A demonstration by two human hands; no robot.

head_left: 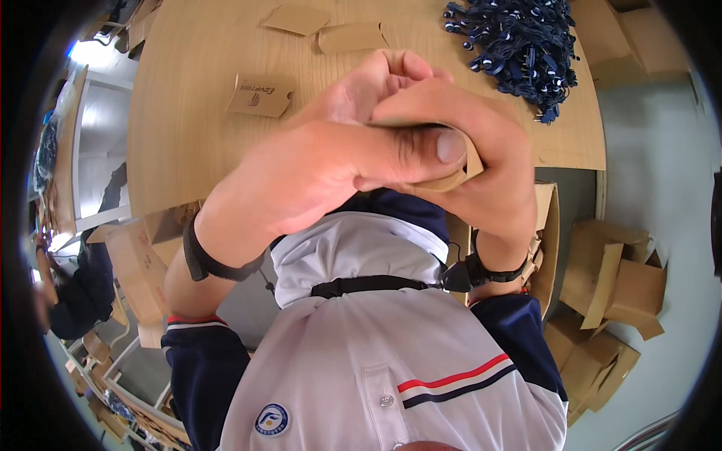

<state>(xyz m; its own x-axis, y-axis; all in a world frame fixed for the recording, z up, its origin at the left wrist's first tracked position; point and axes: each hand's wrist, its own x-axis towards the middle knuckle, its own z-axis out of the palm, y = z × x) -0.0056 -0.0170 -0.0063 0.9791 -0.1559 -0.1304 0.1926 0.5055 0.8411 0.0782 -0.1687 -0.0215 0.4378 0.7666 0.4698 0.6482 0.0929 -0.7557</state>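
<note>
Both hands meet over the near part of the table around a small brown cardboard box (pixel 451 180), whose curved open end faces me. My left hand (pixel 331 154) reaches in from the left, its thumb laid along the opening and its tip at the box's edge. From the right, my right hand (pixel 489 139) curls round the box's far and right sides. Most of the box is hidden by the fingers, and its contents cannot be made out. Beyond my left hand lies a flat brown pillow box (pixel 261 95) with dark print.
Two more flat cardboard pieces, one (pixel 296 19) beside another (pixel 352 37), lie farther back on the wooden table (pixel 180 143). A heap of dark blue corded items (pixel 519 56) sits at the far right. Open cartons (pixel 590 274) stand right of me; another carton (pixel 135 259) is left.
</note>
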